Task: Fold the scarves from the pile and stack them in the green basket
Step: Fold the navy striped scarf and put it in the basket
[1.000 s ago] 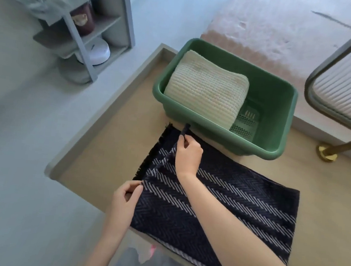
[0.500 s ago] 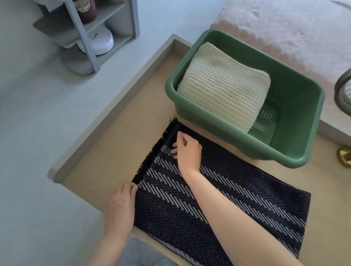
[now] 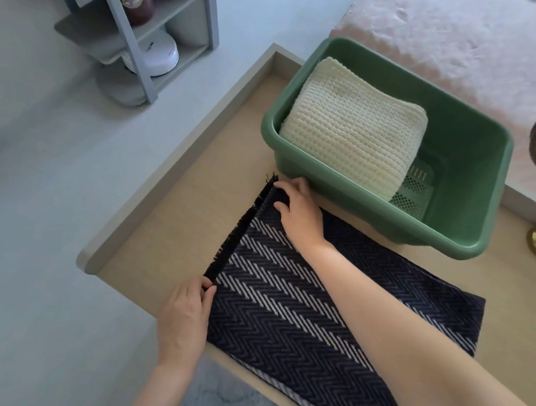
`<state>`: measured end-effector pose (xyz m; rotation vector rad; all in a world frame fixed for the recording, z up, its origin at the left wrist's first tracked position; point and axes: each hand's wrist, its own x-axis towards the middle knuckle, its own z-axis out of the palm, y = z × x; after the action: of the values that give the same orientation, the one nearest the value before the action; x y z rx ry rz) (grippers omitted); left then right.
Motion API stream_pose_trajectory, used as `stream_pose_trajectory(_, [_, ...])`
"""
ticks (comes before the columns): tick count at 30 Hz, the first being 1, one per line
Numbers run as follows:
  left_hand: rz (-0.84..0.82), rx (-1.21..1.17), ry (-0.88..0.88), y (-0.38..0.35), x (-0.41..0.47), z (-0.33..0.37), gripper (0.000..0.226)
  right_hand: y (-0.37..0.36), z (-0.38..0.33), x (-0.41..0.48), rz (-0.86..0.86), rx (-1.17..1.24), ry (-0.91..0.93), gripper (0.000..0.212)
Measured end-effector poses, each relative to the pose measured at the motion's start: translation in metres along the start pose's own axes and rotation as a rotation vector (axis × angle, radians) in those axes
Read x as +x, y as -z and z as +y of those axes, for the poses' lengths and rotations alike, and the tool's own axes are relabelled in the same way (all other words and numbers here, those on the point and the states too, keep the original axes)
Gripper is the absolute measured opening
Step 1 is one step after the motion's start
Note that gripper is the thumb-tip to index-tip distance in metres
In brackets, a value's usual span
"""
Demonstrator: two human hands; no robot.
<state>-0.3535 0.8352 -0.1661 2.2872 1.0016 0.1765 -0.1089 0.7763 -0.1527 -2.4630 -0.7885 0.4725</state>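
Before you the pale wooden desk (image 3: 167, 212) runs from its raised grey border on the left across to the right, and beyond its far edge lies a bed (image 3: 455, 41) under a pink cover. A dark scarf (image 3: 299, 310) with white herringbone stripes lies flat on the desk, doubled over, its fringed end toward the left and its near edge along the desk's front. Just behind it, nearly touching its far edge, stands the green basket (image 3: 454, 227), and a folded cream scarf (image 3: 352, 132) rests inside against the basket's left wall. Off to the left on the floor is a grey shelf unit (image 3: 152, 28). Your right hand (image 3: 301, 212) reaches across the cloth, its fingers curled on the far corner of the fringed end. Your left hand (image 3: 183, 319) pinches the near corner of that same end between thumb and fingers.
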Motion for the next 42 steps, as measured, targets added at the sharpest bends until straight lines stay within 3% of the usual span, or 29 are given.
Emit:
stream_pose_trajectory(4, [0.027,0.008,-0.042,-0.001,-0.002,0.001,0.028,0.004,-0.002,0.007,0.012,-0.149,0.118,0.032])
stream_pose_trajectory(9, [0.062,0.06,-0.098,-0.002,-0.01,-0.004,0.033,0.005,-0.003,0.009,0.056,-0.294,0.252,0.005])
stream_pose_trajectory(13, [0.074,0.066,-0.126,-0.003,-0.015,-0.012,0.035,-0.001,-0.001,0.012,0.179,-0.461,0.248,0.025])
stream_pose_trajectory(16, [0.081,0.083,-0.132,-0.004,-0.013,-0.012,0.035,-0.008,-0.001,0.011,0.172,-0.501,0.201,0.026])
stream_pose_trajectory(19, [0.067,0.073,-0.118,-0.004,-0.01,-0.011,0.029,-0.013,-0.005,0.006,0.102,-0.43,0.157,0.035])
stream_pose_trajectory(23, [0.049,0.011,-0.054,-0.005,-0.014,-0.01,0.014,-0.012,-0.007,-0.027,0.193,-0.235,0.222,0.04])
stream_pose_trajectory(25, [0.039,-0.002,-0.051,-0.005,-0.017,-0.013,0.017,-0.016,0.003,-0.056,0.154,-0.22,0.274,0.044])
stream_pose_trajectory(29, [0.027,0.031,-0.068,-0.007,-0.017,-0.017,0.02,-0.032,0.033,-0.106,-0.083,-0.357,0.258,0.059])
stream_pose_trajectory(33, [0.077,0.192,-0.087,-0.006,-0.013,-0.011,0.029,-0.025,0.029,-0.112,-0.103,-0.338,0.202,0.063])
stream_pose_trajectory(36, [0.105,0.195,-0.168,-0.008,-0.011,0.003,0.042,-0.007,0.02,-0.13,-0.067,-0.24,0.195,0.06])
stream_pose_trajectory(38, [0.076,0.169,-0.314,-0.015,-0.012,0.017,0.042,0.006,0.025,-0.153,-0.045,-0.152,0.13,0.058])
stream_pose_trajectory(42, [-0.156,0.236,-0.52,-0.044,-0.015,0.036,0.051,0.012,0.069,-0.204,-0.033,-0.263,-0.079,0.061])
